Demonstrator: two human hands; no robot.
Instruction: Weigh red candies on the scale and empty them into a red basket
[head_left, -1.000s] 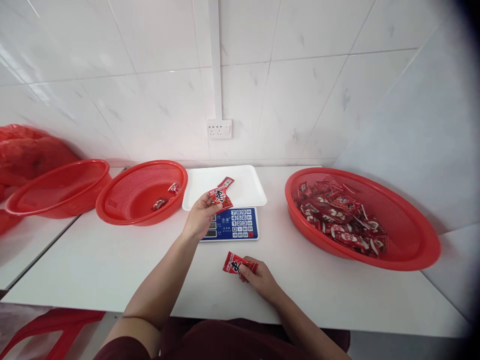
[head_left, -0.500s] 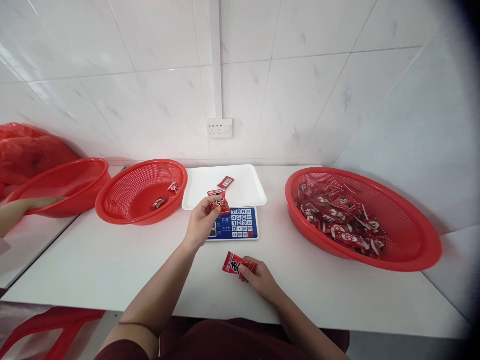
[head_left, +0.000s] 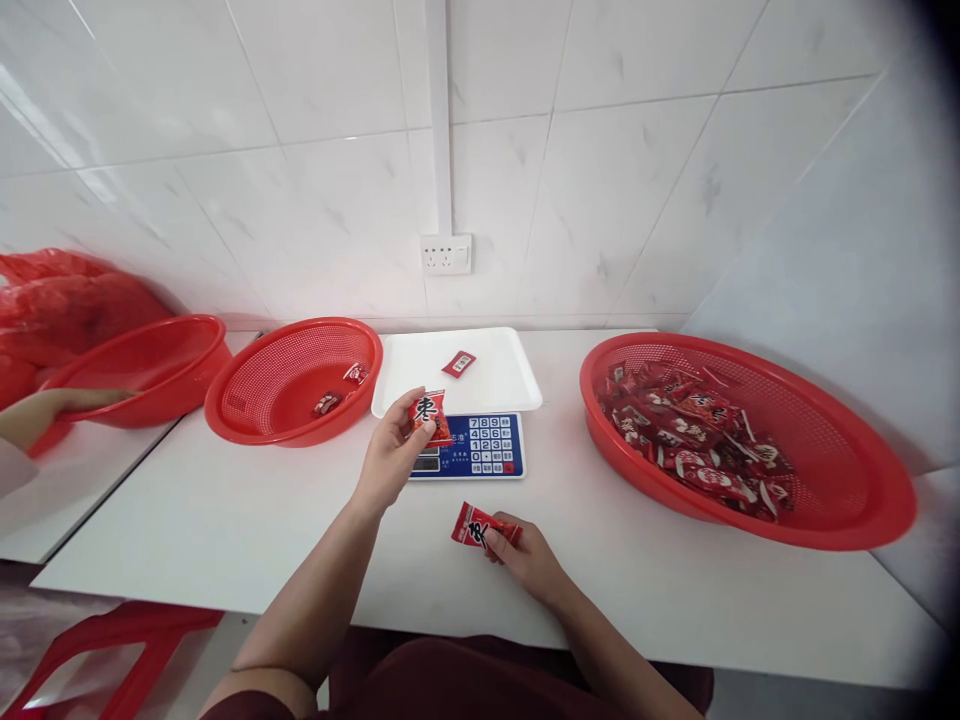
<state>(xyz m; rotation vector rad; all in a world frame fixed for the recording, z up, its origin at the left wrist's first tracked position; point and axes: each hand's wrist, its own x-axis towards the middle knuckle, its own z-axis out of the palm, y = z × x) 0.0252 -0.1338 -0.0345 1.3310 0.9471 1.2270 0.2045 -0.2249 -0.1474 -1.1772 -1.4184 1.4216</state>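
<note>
Pinched in my left hand (head_left: 394,450) is a small red snack packet (head_left: 433,417) with a large black character, held over the blue keypad of the scale (head_left: 487,446). My right hand (head_left: 529,562) grips a second red snack packet (head_left: 476,527) lower down, above the table near my body. On the scale's white tray (head_left: 491,350) lies one more packet (head_left: 459,364), showing a white label. The fingers behind both held packets are partly hidden.
A red basket (head_left: 847,480) on the right holds many packets. Another red basket (head_left: 255,385), left of the scale, holds a few. Farther left, another person's hand (head_left: 94,397) reaches into a red basin (head_left: 172,365) beside red plastic bags (head_left: 75,310). A red stool (head_left: 142,625) stands below.
My left hand has drawn back slightly from the tray with its packet, which now sits lower over the scale. My right hand keeps its packet in about the same place.
</note>
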